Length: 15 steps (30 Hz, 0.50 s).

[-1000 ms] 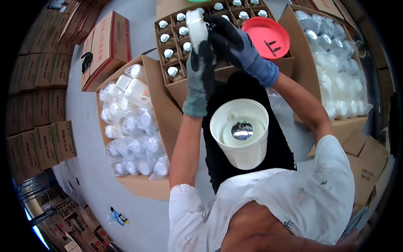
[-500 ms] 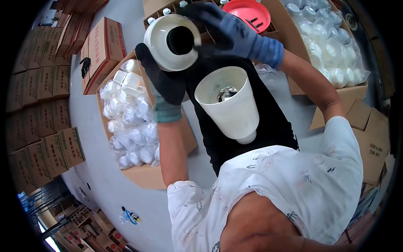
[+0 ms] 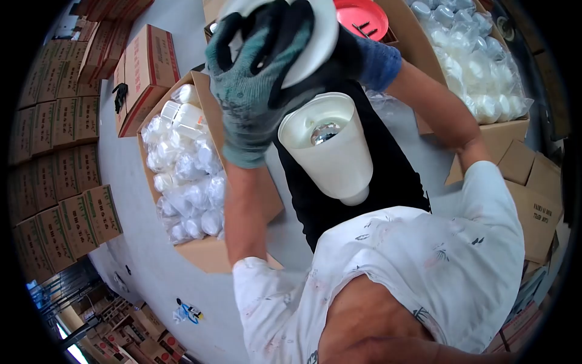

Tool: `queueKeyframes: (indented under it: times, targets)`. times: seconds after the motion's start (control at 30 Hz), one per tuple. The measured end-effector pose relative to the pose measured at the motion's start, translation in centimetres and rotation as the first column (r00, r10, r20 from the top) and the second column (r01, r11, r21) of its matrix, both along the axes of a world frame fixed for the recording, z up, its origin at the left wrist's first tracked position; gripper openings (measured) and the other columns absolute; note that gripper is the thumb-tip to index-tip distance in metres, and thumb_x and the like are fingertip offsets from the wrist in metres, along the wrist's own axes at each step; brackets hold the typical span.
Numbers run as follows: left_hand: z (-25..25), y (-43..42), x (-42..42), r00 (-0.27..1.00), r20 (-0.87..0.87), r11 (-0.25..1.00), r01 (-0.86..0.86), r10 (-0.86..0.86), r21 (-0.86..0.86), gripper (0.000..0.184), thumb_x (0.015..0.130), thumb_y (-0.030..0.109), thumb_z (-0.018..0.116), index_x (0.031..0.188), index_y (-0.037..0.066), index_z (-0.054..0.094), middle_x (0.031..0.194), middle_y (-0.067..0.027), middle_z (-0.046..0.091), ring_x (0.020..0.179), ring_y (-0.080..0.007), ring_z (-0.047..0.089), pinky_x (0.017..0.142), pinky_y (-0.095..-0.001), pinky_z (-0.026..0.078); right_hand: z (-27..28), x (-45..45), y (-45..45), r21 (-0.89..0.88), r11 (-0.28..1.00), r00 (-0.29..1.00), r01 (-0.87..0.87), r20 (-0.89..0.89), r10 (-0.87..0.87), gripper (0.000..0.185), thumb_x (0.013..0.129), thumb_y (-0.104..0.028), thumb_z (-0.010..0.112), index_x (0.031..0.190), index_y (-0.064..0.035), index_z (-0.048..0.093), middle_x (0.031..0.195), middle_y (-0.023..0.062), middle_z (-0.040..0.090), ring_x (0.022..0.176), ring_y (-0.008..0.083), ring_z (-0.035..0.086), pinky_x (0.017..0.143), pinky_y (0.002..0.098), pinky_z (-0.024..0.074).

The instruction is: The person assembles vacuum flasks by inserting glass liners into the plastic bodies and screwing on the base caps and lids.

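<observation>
At the top centre, a white round plastic part (image 3: 320, 41) with a wide rim is held between my gloved hands. My left hand (image 3: 257, 73), in a green-grey and black glove, reaches over it with fingers curled on its top. My right hand (image 3: 348, 60), in a blue and black glove, grips its right side; most of those fingers are hidden. Below them, a tapered off-white plastic container (image 3: 339, 158) lies tilted on my lap, its open mouth facing away from me. Something shiny and silvery (image 3: 325, 131) shows inside it.
On the left, an open carton (image 3: 212, 255) holds bagged white plastic parts (image 3: 188, 164). Another at the right holds more wrapped parts (image 3: 479, 67). A red dish (image 3: 373, 15) with small dark pieces stands at the back. Stacked cartons (image 3: 54, 127) line the far left.
My left hand has risen from the part's side to over its top. The part has tipped and moved up and right, and its dark opening no longer shows. My right hand has closed against its side.
</observation>
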State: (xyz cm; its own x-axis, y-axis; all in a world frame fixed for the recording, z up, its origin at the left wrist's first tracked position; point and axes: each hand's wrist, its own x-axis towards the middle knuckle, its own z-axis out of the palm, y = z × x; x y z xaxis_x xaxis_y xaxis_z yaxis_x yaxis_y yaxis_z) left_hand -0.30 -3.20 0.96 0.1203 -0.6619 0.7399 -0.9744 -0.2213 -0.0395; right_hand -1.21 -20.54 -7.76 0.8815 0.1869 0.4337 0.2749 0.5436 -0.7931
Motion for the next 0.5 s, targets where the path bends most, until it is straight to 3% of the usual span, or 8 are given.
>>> queueKeyframes:
  times: [0.07, 0.13, 0.17, 0.2, 0.23, 0.33, 0.47, 0.5]
  targets:
    - [-0.7, 1.9, 0.6, 0.997, -0.046, 0.969, 0.066, -0.056, 0.240, 0.069, 0.062, 0.042, 0.077, 0.124, 0.015, 0.062, 0.128, -0.0085, 0.058, 0.119, -0.0350, 0.048, 0.101, -0.0425, 0.039, -1.9, 0.7, -0.8, 0.386, 0.907, 0.876, -0.167, -0.364, 0.316, 0.042, 0.094, -0.028, 0.052, 0.131, -0.0076, 0.048, 0.121, 0.0133, 0.057, 0.103, 0.0212, 0.062, 0.088, 0.0352, 0.0537]
    - [-2.5, 3.0, 0.2, 0.907, -0.375, 0.966, 0.243, -0.193, 0.089, 0.063, 0.065, 0.043, 0.077, 0.119, 0.014, 0.064, 0.124, -0.0040, 0.061, 0.115, -0.0303, 0.053, 0.099, -0.0429, 0.040, -4.7, -2.4, -5.3, -0.038, 0.988, 0.817, -0.147, -0.567, 0.100, 0.038, 0.094, -0.016, 0.053, 0.131, -0.0053, 0.048, 0.107, 0.0083, 0.064, 0.100, 0.0156, 0.062, 0.088, 0.0294, 0.0519]
    - [-3.4, 4.0, -0.1, 0.840, -0.517, 0.967, 0.240, -0.165, 0.081, 0.061, 0.067, 0.039, 0.076, 0.119, 0.010, 0.063, 0.123, -0.0056, 0.061, 0.114, -0.0303, 0.054, 0.099, -0.0422, 0.040, -1.6, -3.6, -5.7, -0.539, 0.821, 0.837, -0.188, -0.526, -0.153, 0.036, 0.095, -0.017, 0.053, 0.129, -0.0063, 0.050, 0.102, 0.0073, 0.065, 0.096, 0.0150, 0.064, 0.085, 0.0307, 0.0534]
    - [-4.4, 5.1, -0.3, 0.749, -0.648, 0.967, 0.244, -0.137, 0.077, 0.059, 0.070, 0.036, 0.076, 0.119, 0.006, 0.063, 0.123, -0.0073, 0.062, 0.113, -0.0304, 0.055, 0.099, -0.0416, 0.040, 1.4, -5.0, -6.0, -0.883, 0.426, 0.861, -0.199, -0.365, -0.354, 0.034, 0.095, -0.018, 0.052, 0.128, -0.0073, 0.052, 0.096, 0.0064, 0.067, 0.091, 0.0143, 0.065, 0.082, 0.0319, 0.0549]
    - [-5.5, 5.9, -0.6, 0.663, -0.739, 0.954, 0.284, -0.121, 0.099, 0.055, 0.071, 0.030, 0.076, 0.119, 0.006, 0.063, 0.122, -0.0085, 0.062, 0.114, -0.0317, 0.055, 0.099, -0.0406, 0.040, -0.4, -5.8, -7.0, -0.732, 0.680, 0.703, -0.039, -0.504, -0.502, 0.034, 0.094, -0.019, 0.055, 0.126, -0.0081, 0.055, 0.101, 0.0096, 0.065, 0.095, 0.0163, 0.064, 0.082, 0.0366, 0.0554]
    - [-6.7, 5.1, -1.9, 0.548, -0.822, 0.942, 0.333, -0.153, 0.047, 0.051, 0.070, 0.027, 0.078, 0.115, 0.006, 0.064, 0.120, -0.0110, 0.062, 0.113, -0.0320, 0.055, 0.098, -0.0399, 0.041, -2.2, -6.6, -4.9, -0.531, 0.837, 0.948, 0.133, -0.178, -0.263, 0.041, 0.091, -0.023, 0.060, 0.128, -0.0057, 0.053, 0.118, 0.0134, 0.059, 0.107, 0.0210, 0.059, 0.091, 0.0333, 0.0498]
    - [-6.1, 3.8, -2.5, 0.577, -0.805, 0.902, 0.409, -0.137, 0.140, 0.052, 0.070, 0.028, 0.077, 0.114, 0.006, 0.064, 0.120, -0.0132, 0.060, 0.112, -0.0326, 0.054, 0.097, -0.0408, 0.042, -2.1, -6.8, -1.5, -0.697, 0.668, 0.964, 0.259, 0.227, -0.137, 0.035, 0.096, -0.017, 0.049, 0.129, -0.0091, 0.053, 0.123, 0.0148, 0.058, 0.106, 0.0273, 0.061, 0.093, 0.0351, 0.0494]
    - [-6.6, 3.9, -2.5, 0.566, -0.813, 0.897, 0.420, -0.138, 0.140, 0.053, 0.069, 0.029, 0.077, 0.114, 0.006, 0.063, 0.120, -0.0138, 0.059, 0.111, -0.0330, 0.053, 0.097, -0.0411, 0.042, -2.8, -7.3, -1.1, -0.737, 0.648, 0.981, 0.193, 0.144, -0.128, 0.041, 0.091, -0.024, 0.057, 0.128, -0.0049, 0.053, 0.125, 0.0176, 0.056, 0.113, 0.0272, 0.056, 0.099, 0.0358, 0.0441]
